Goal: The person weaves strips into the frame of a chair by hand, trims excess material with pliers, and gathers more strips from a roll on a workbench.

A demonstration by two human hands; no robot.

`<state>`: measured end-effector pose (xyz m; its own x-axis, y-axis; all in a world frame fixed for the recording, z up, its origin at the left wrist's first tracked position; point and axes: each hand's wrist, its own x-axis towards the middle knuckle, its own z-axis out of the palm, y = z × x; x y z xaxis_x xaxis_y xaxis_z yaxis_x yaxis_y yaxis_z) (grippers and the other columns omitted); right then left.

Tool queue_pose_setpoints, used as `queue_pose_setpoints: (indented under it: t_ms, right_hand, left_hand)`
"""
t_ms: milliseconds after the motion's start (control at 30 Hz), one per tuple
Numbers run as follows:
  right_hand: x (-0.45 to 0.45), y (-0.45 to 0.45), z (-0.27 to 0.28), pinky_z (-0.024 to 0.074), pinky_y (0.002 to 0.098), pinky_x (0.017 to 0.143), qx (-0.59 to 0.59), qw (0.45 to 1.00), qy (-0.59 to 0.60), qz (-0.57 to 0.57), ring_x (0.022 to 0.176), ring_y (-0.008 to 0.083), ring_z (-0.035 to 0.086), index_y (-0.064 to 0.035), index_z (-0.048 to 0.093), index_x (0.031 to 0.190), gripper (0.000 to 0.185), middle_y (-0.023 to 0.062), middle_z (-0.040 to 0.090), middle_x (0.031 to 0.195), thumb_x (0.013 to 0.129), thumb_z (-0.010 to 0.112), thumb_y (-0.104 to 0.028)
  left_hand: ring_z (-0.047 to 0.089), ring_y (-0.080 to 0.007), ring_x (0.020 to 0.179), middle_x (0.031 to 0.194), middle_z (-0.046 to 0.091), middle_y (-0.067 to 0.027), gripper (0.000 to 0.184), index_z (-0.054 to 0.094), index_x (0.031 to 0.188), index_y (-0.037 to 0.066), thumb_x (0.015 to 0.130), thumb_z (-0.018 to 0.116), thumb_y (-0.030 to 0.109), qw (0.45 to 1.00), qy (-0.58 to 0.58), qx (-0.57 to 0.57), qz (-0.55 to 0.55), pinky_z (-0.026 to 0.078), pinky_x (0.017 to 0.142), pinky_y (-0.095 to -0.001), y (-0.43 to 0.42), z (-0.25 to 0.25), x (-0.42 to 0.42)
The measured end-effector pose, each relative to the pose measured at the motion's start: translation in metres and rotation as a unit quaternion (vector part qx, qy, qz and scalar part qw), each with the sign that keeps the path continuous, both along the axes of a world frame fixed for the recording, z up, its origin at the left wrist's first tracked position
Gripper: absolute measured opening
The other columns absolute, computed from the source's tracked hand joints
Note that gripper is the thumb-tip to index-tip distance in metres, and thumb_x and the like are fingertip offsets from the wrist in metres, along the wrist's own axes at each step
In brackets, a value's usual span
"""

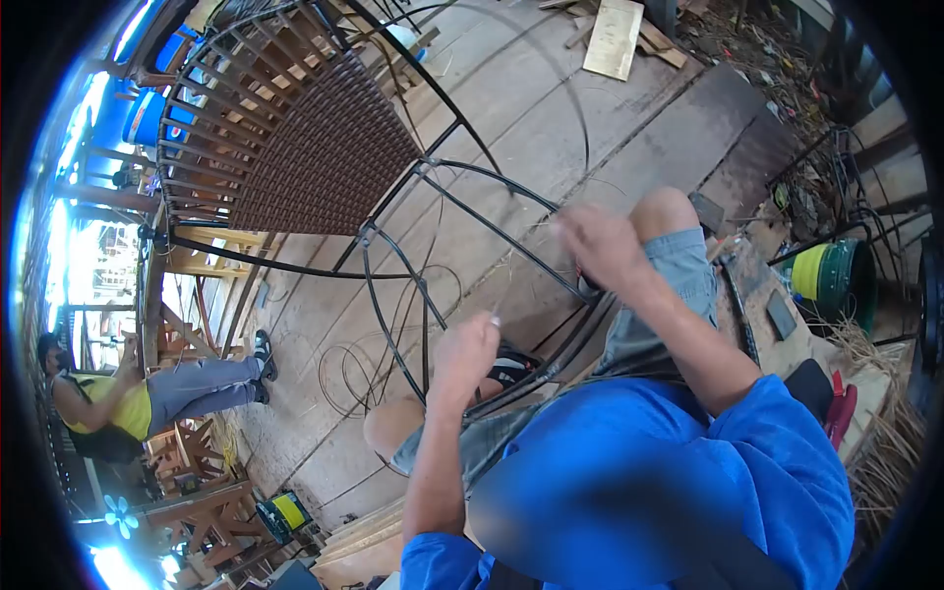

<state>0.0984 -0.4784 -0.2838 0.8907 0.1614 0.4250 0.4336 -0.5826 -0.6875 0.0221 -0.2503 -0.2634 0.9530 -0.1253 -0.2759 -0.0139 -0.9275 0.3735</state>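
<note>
A black metal frame (492,221) with a partly woven brown wicker panel (329,147) reaches from my lap to the upper left. Bare slats fan out beyond the weave. My left hand (467,359) is closed in a pinch above my left knee, and a thin pale strand (506,280) rises from its fingertips. Near my right knee, my right hand (602,246) is curled and smeared by motion, over the curved rods of the frame. What its fingers hold, if anything, I cannot make out.
Loops of thin cane (349,379) lie on the tiled floor. At right are a dark green bucket (836,273) with a yellow band and a wooden board (777,324) bearing tools. Planks (615,39) lie at the top. Another person (138,403) stands at left.
</note>
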Motion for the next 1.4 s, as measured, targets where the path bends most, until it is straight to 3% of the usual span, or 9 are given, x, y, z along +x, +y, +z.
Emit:
queue_pose_setpoints:
  t_ms: [33, 133, 233, 533, 833, 1167, 1300, 1333, 1400]
  right_hand:
    - [-0.008, 0.005, -0.005, 0.0481, 0.0420, 0.066, -0.029, 0.984, -0.163, 0.063, 0.067, 0.0337, 0.062, -0.0031, 0.059, 0.090, 0.023, 0.0142, 0.062, 0.069, 0.089, 0.052, -0.024]
    - [-0.028, 0.021, 0.011, 0.0481, 0.0440, 0.061, -0.053, 0.968, -0.041, 0.241, 0.065, 0.0356, 0.061, -0.0046, 0.058, 0.094, 0.020, 0.0148, 0.061, 0.067, 0.088, 0.050, -0.021]
    - [-0.013, 0.016, 0.038, 0.0482, 0.0451, 0.060, -0.100, 0.965, 0.106, 0.218, 0.068, 0.0365, 0.062, -0.0085, 0.057, 0.098, 0.018, 0.0165, 0.061, 0.069, 0.088, 0.049, -0.021]
    - [0.146, 0.032, 0.131, 0.0476, 0.0485, 0.070, -0.005, 0.998, 0.022, 0.060, 0.080, 0.0405, 0.061, -0.0108, 0.058, 0.114, 0.028, 0.0224, 0.063, 0.085, 0.092, 0.046, -0.019]
    - [0.242, 0.063, 0.142, 0.0461, 0.0465, 0.077, 0.047, 0.998, 0.016, 0.045, 0.089, 0.0399, 0.060, -0.0042, 0.060, 0.110, 0.027, 0.0236, 0.062, 0.092, 0.088, 0.047, -0.014]
    - [0.277, 0.073, 0.121, 0.0465, 0.0448, 0.074, 0.048, 0.995, 0.053, 0.075, 0.086, 0.0367, 0.061, -0.0014, 0.062, 0.102, 0.021, 0.0222, 0.063, 0.089, 0.087, 0.051, -0.010]
    - [0.268, 0.079, 0.152, 0.0481, 0.0449, 0.069, -0.013, 0.996, 0.012, 0.088, 0.078, 0.0386, 0.062, -0.0039, 0.062, 0.104, 0.022, 0.0221, 0.063, 0.080, 0.087, 0.052, -0.012]
    - [0.274, 0.080, 0.151, 0.0481, 0.0455, 0.067, -0.020, 0.994, -0.050, 0.092, 0.075, 0.0395, 0.061, -0.0050, 0.062, 0.106, 0.023, 0.0223, 0.062, 0.077, 0.086, 0.051, -0.011]
    - [0.276, 0.076, 0.149, 0.0480, 0.0458, 0.067, -0.039, 0.994, -0.031, 0.093, 0.076, 0.0392, 0.061, -0.0055, 0.062, 0.106, 0.023, 0.0228, 0.062, 0.078, 0.087, 0.051, -0.010]
  left_hand:
    - [0.059, -0.0401, 0.074, 0.077, 0.060, -0.0223, 0.026, 0.062, 0.089, 0.005, 0.090, 0.049, 0.029, 0.998, 0.000, -0.022, -0.056, 0.044, 0.064, -0.0460, -0.005, 0.006, -0.003]
    - [0.059, -0.0406, 0.076, 0.079, 0.061, -0.0208, 0.028, 0.060, 0.086, 0.006, 0.091, 0.047, 0.029, 0.993, -0.010, 0.008, -0.113, 0.045, 0.065, -0.0486, -0.016, 0.056, 0.008]
    - [0.057, -0.0401, 0.073, 0.072, 0.058, -0.0214, 0.029, 0.057, 0.079, 0.004, 0.089, 0.052, 0.030, 0.988, -0.118, 0.042, -0.092, 0.043, 0.061, -0.0467, -0.012, 0.102, 0.035]
    - [0.062, -0.0348, 0.081, 0.085, 0.062, -0.0199, 0.023, 0.061, 0.103, 0.002, 0.091, 0.049, 0.018, 0.904, -0.417, -0.066, 0.060, 0.048, 0.074, -0.0411, 0.035, 0.186, 0.166]
    - [0.060, -0.0345, 0.092, 0.101, 0.059, -0.0204, 0.033, 0.054, 0.118, 0.002, 0.088, 0.051, 0.015, 0.888, -0.460, -0.012, -0.010, 0.047, 0.079, -0.0402, 0.029, 0.183, 0.283]
    - [0.060, -0.0338, 0.080, 0.088, 0.056, -0.0151, 0.018, 0.055, 0.098, 0.006, 0.084, 0.060, 0.018, 0.868, -0.488, 0.087, -0.018, 0.049, 0.065, -0.0457, 0.025, 0.174, 0.315]
    - [0.053, -0.0332, 0.101, 0.102, 0.056, -0.0154, 0.025, 0.057, 0.108, 0.009, 0.084, 0.060, 0.017, 0.787, -0.610, 0.036, 0.084, 0.042, 0.087, -0.0446, 0.031, 0.164, 0.280]
    - [0.036, -0.0387, 0.123, 0.125, 0.045, -0.0183, 0.041, 0.053, 0.121, 0.011, 0.082, 0.063, 0.022, 0.765, -0.628, 0.119, 0.080, 0.031, 0.100, -0.0501, 0.036, 0.157, 0.277]
    - [0.025, -0.0436, 0.129, 0.136, 0.032, -0.0201, 0.052, 0.045, 0.130, 0.013, 0.083, 0.062, 0.028, 0.783, -0.592, 0.174, 0.075, 0.026, 0.101, -0.0563, 0.032, 0.146, 0.280]
